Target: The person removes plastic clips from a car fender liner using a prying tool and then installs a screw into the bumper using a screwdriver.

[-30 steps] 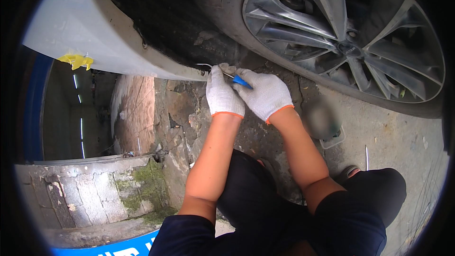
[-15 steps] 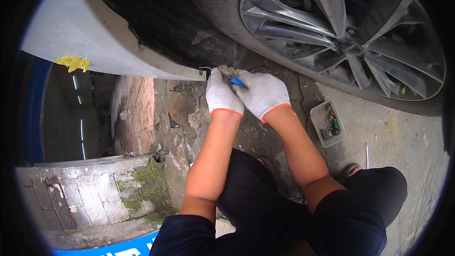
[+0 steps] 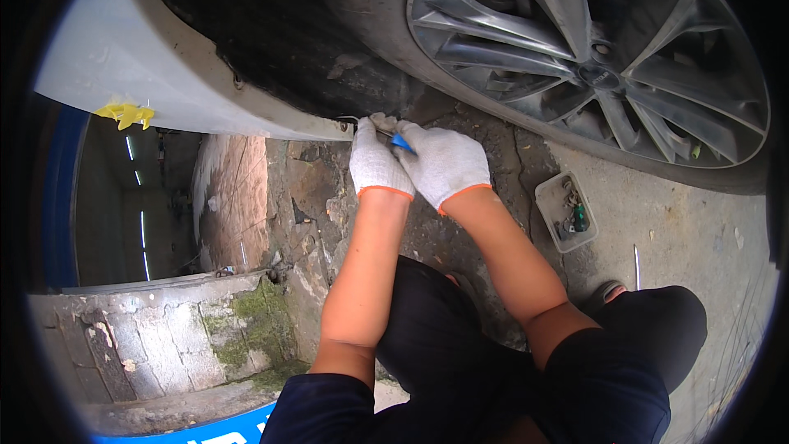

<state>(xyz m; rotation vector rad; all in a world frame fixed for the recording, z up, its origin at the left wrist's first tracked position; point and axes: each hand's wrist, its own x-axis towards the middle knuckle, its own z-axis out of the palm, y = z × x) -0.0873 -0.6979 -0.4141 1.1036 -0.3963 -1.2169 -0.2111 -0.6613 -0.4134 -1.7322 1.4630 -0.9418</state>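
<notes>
Both my hands wear white knitted gloves with orange cuffs and meet at the lower end of a white car bumper (image 3: 308, 125), beside the black wheel-arch liner (image 3: 279, 41). My right hand (image 3: 449, 161) is closed around a blue-handled tool (image 3: 401, 142), of which only a bit of the handle shows. My left hand (image 3: 380, 161) is closed beside it, fingertips by the bumper's corner; what they grip is hidden. A thin bent metal tip (image 3: 348, 118) shows just past the left fingertips; I cannot tell whether it belongs to the blue-handled tool.
A car wheel with a grey rim (image 3: 596, 74) fills the upper right. On the ground to the right sit a clear plastic box (image 3: 567, 212) of small parts and a thin metal rod (image 3: 636, 267). Yellow tape (image 3: 126, 113) sticks to the bumper. A mossy block ledge (image 3: 181, 337) lies lower left.
Both hands have shifted slightly left and the right glove has turned a little, with less of the blue handle showing. The view has also drifted slightly.
</notes>
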